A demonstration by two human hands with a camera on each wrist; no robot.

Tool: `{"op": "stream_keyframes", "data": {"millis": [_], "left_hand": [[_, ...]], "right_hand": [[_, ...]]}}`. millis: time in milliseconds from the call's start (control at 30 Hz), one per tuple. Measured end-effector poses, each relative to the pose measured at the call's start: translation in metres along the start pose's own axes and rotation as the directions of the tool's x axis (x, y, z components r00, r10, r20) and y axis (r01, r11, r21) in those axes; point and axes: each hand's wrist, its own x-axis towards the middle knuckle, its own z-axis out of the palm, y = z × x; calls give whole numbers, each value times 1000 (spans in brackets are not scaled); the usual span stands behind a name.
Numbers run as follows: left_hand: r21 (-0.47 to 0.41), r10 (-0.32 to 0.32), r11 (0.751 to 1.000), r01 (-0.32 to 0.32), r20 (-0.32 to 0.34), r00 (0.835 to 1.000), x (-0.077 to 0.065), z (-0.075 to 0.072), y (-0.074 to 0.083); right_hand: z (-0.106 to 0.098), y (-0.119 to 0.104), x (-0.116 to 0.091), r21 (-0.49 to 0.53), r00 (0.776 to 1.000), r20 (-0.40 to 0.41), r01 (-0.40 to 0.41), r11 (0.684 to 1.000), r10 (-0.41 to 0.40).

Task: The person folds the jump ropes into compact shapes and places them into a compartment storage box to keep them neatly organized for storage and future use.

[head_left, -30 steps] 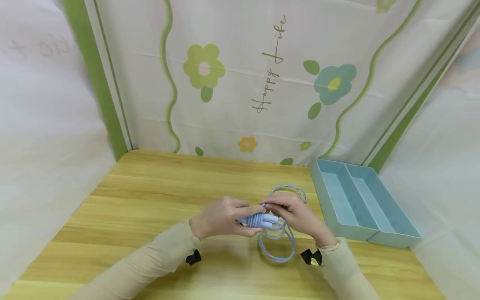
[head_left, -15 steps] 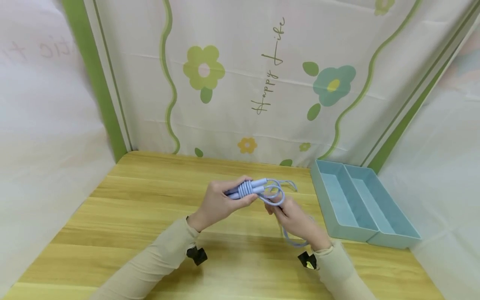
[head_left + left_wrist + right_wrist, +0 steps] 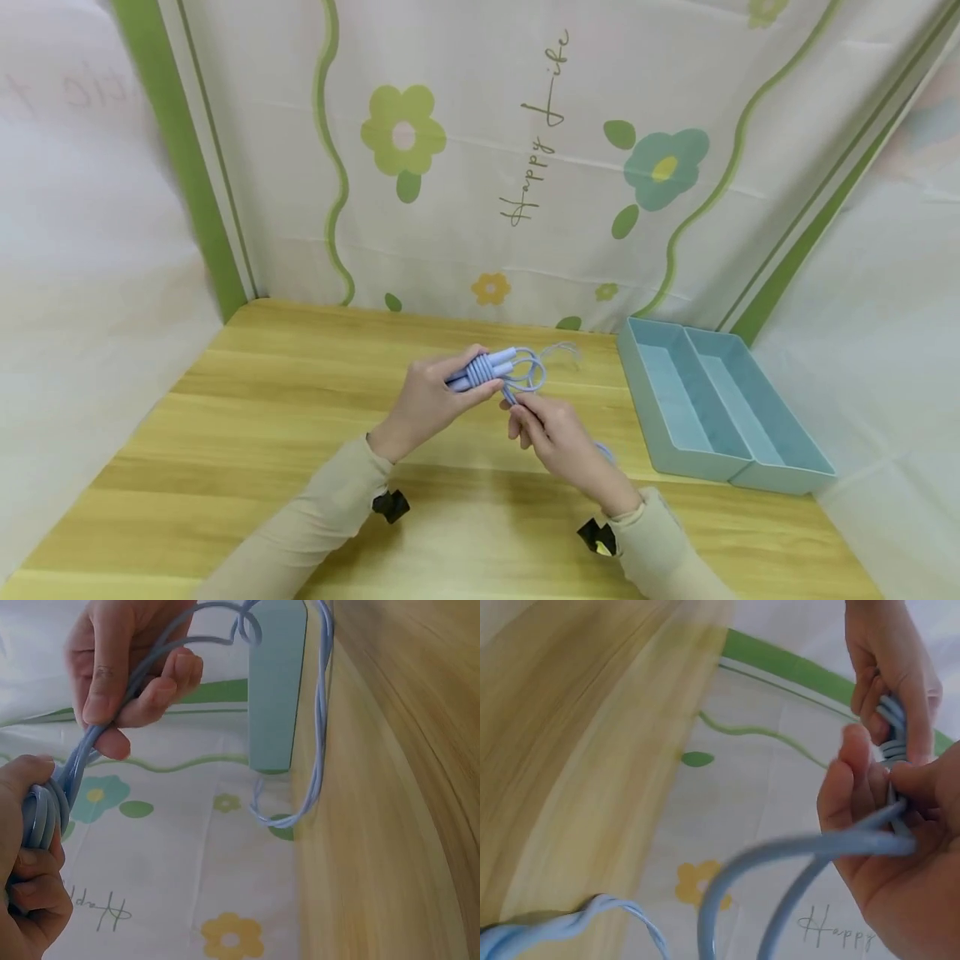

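Cord (image 3: 481, 371), blue: one, wound round its handles (image 3: 502, 356), at six o'clock in my head view. Left hand (image 3: 435, 392): one, gripping the wound part between thumb and fingers, I judge to stop the turns slackening. Right hand (image 3: 558, 437): one, pinching unwound strands (image 3: 133, 685) at the cord's four o'clock, probably for tension. Tray (image 3: 671, 400): two compartments, my four o'clock, apart from both hands
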Motion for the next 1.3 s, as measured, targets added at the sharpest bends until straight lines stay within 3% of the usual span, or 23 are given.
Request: {"op": "stream_keyframes", "data": {"millis": [200,300,467,633,867,967,1300], "left_hand": [[-3,22,1000,-22,77,997,0,-4,-2],[19,37,999,-40,133,990,1,-5,-3],[82,109,988,-128,212,971,2,-5,-4],[147,172,967,-209,230,958,1,-5,-2],[323,234,897,-302,232,944,-2,0,4],[351,255,876,-330,244,936,-3,2,5],[329,304,870,-367,227,925,-4,1,3]], "right_hand": [[-6,-13,-2,69,989,107,-112,991,104],[-14,-17,-3,42,977,158,-150,988,142],[-25,-22,-3,-42,966,186,-176,983,181],[-26,-23,-2,-93,975,141,-161,982,173],[-21,-23,-2,-169,993,63,-89,982,101],[-20,-23,-2,-155,996,54,-67,986,77],[-20,-28,1,-3,998,56,-23,1000,23]]}}
